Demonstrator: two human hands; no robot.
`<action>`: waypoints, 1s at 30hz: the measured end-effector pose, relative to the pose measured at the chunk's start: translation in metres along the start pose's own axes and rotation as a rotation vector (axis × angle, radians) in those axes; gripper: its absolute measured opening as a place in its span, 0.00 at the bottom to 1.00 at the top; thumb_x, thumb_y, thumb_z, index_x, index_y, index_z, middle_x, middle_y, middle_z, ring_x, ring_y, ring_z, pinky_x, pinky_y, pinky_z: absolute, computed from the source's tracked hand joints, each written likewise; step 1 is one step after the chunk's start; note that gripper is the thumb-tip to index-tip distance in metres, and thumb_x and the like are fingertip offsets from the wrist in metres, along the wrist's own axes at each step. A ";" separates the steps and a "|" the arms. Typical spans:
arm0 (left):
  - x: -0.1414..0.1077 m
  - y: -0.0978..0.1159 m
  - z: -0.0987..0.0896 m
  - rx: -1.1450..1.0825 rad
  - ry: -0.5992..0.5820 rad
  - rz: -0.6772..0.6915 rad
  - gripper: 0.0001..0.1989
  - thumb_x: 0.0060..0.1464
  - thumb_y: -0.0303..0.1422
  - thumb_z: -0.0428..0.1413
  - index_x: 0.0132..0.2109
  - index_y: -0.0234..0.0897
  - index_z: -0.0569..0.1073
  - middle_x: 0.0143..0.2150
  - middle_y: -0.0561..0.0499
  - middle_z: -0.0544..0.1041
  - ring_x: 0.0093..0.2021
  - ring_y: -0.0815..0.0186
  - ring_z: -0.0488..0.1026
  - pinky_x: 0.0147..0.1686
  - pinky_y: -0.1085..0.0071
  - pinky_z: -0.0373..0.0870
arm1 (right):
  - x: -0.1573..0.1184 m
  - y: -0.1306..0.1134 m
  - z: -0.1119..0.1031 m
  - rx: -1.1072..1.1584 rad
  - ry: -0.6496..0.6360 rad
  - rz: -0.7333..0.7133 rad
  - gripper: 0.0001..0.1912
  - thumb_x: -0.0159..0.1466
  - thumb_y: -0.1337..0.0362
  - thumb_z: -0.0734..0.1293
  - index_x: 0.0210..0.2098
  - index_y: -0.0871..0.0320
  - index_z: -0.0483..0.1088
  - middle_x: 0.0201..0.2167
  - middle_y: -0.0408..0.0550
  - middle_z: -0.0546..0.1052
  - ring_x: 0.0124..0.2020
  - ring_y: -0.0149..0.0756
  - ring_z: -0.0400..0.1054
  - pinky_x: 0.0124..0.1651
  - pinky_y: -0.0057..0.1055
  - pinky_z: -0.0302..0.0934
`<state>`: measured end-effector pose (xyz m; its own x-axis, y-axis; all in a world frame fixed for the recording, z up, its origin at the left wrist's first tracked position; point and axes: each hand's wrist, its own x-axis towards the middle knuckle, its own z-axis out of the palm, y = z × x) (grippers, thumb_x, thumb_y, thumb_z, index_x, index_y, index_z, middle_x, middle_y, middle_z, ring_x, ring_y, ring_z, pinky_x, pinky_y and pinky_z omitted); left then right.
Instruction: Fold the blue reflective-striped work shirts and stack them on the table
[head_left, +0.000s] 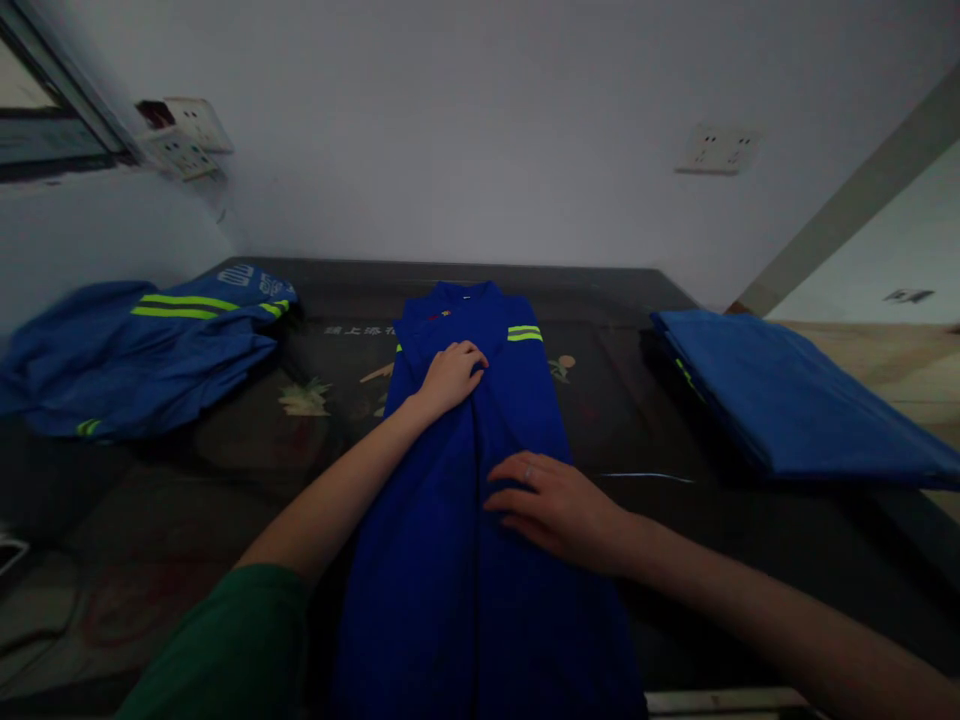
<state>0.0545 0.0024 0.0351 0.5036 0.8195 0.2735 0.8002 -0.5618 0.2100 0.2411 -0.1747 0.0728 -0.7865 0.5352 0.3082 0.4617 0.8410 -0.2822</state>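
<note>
A long blue garment (442, 560) with a collar and yellow-green stripes lies lengthwise on the dark table, its sides folded inward to a seam down the middle. My left hand (452, 374) rests on its upper part below the collar, fingers slightly curled and apart, holding nothing. Lower down and to the right, my right hand (551, 500) is over the garment near the middle seam, its fingers spread and bent, with a ring on one finger. Nothing shows between its fingers.
A crumpled blue garment (150, 350) with yellow-green stripes lies at the left of the dark table (600, 300). A folded blue stack (802, 400) sits at the right. Behind stands a pale wall with a socket plate (720, 150); more sockets (184, 140) are at upper left.
</note>
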 end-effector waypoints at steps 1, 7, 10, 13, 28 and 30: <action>-0.005 0.006 -0.002 0.025 -0.031 0.004 0.11 0.59 0.31 0.51 0.46 0.38 0.75 0.51 0.47 0.74 0.51 0.58 0.69 0.52 0.62 0.66 | -0.014 -0.017 0.001 0.020 0.001 0.007 0.09 0.65 0.68 0.63 0.44 0.58 0.72 0.45 0.51 0.73 0.46 0.37 0.67 0.48 0.34 0.65; -0.036 0.023 0.011 0.080 -0.196 -0.027 0.25 0.64 0.37 0.43 0.64 0.30 0.60 0.67 0.39 0.59 0.67 0.57 0.55 0.63 0.59 0.54 | -0.085 -0.095 0.031 0.007 0.069 0.059 0.08 0.66 0.68 0.62 0.42 0.56 0.71 0.40 0.48 0.76 0.41 0.35 0.68 0.43 0.32 0.64; -0.042 0.019 0.021 0.081 -0.218 -0.023 0.27 0.64 0.35 0.40 0.67 0.31 0.54 0.70 0.41 0.51 0.69 0.58 0.47 0.65 0.56 0.48 | -0.106 -0.123 0.055 -0.101 0.122 0.086 0.12 0.65 0.62 0.64 0.47 0.56 0.71 0.46 0.51 0.75 0.47 0.40 0.67 0.49 0.38 0.61; -0.044 0.016 0.025 0.099 -0.200 -0.011 0.27 0.63 0.34 0.39 0.68 0.34 0.52 0.71 0.42 0.49 0.70 0.57 0.45 0.65 0.53 0.45 | -0.111 -0.142 0.074 -0.222 0.145 0.149 0.25 0.62 0.55 0.67 0.57 0.52 0.65 0.57 0.53 0.69 0.57 0.49 0.59 0.56 0.49 0.55; -0.048 0.017 0.025 0.020 -0.117 -0.050 0.24 0.64 0.36 0.37 0.65 0.46 0.59 0.70 0.49 0.51 0.69 0.58 0.48 0.65 0.51 0.45 | -0.105 -0.143 0.090 -0.238 0.269 0.167 0.26 0.64 0.74 0.56 0.60 0.58 0.63 0.56 0.51 0.71 0.58 0.38 0.62 0.60 0.44 0.57; -0.049 0.019 0.021 0.020 -0.106 -0.045 0.24 0.65 0.35 0.37 0.65 0.45 0.60 0.69 0.49 0.54 0.69 0.59 0.50 0.64 0.50 0.46 | -0.110 -0.144 0.085 -0.227 0.283 0.121 0.25 0.65 0.75 0.53 0.60 0.60 0.63 0.56 0.51 0.72 0.58 0.36 0.63 0.59 0.41 0.59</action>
<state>0.0512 -0.0462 0.0058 0.4978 0.8517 0.1636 0.8285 -0.5228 0.2006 0.2267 -0.3614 0.0026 -0.5908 0.6061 0.5325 0.6485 0.7494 -0.1335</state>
